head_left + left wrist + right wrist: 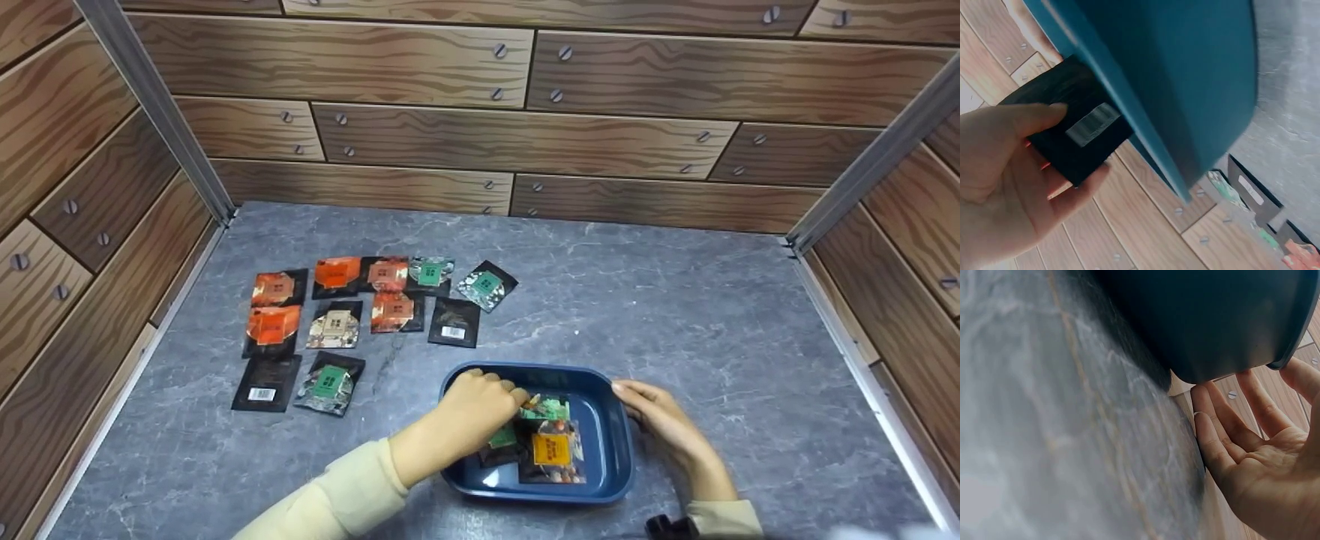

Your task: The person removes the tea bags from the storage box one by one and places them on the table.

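Note:
My left hand (pixel 480 412) reaches over the left side of a blue plastic tray (pixel 615 480). In the left wrist view, that hand (pixel 1022 163) pinches a black sachet (pixel 1055 84) between thumb and fingers, its barcode label showing. In the tray lie a sachet with an orange-yellow label (pixel 552 450), a green-patterned sachet (pixel 551 409) and a dark one with a green label (pixel 501 442), partly hidden by my left hand. My right hand (pixel 671 427) holds the tray's right side, thumb at the rim and fingers against the outer wall, as the right wrist view also shows.
Several sachets lie on the grey marbled table left of and beyond the tray, among them an orange one (pixel 272 326), a beige one (pixel 334 325), a green-labelled one (pixel 330 382) and a black barcode-side-up one (pixel 454 322). Wood-patterned walls (pixel 420 135) enclose the table.

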Tool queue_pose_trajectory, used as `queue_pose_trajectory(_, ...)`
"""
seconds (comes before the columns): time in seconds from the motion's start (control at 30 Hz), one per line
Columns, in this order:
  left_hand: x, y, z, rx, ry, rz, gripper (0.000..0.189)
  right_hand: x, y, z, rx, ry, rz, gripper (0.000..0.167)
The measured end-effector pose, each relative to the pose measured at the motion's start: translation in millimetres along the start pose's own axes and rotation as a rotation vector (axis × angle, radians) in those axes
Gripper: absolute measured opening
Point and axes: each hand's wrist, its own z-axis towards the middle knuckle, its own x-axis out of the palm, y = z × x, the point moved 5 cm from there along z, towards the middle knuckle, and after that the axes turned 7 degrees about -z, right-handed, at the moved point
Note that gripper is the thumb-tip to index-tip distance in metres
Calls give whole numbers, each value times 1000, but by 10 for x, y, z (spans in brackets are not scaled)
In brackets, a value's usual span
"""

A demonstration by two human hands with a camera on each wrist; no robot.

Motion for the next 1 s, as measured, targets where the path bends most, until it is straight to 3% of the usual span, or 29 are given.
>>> queue_pose_trajectory(0.2, -117, 94, -123, 6, -228, -124, 32, -7, -10, -4, 16, 3, 25, 22)
queue_pose_trajectory(0.43, -189, 351, -275, -58, -366, -214, 40, -3, -3, -8, 21, -8, 17, 27)
queue_pose_trajectory(0.77, -59, 900, -663, -219, -357, -158, 43, -2, -12, -2, 31, 1, 29, 26)
queue_pose_trajectory(1.0, 138, 1134, -881, -283, -330, -110, 41, 10, 4, -8, 32, 9, 39, 26)
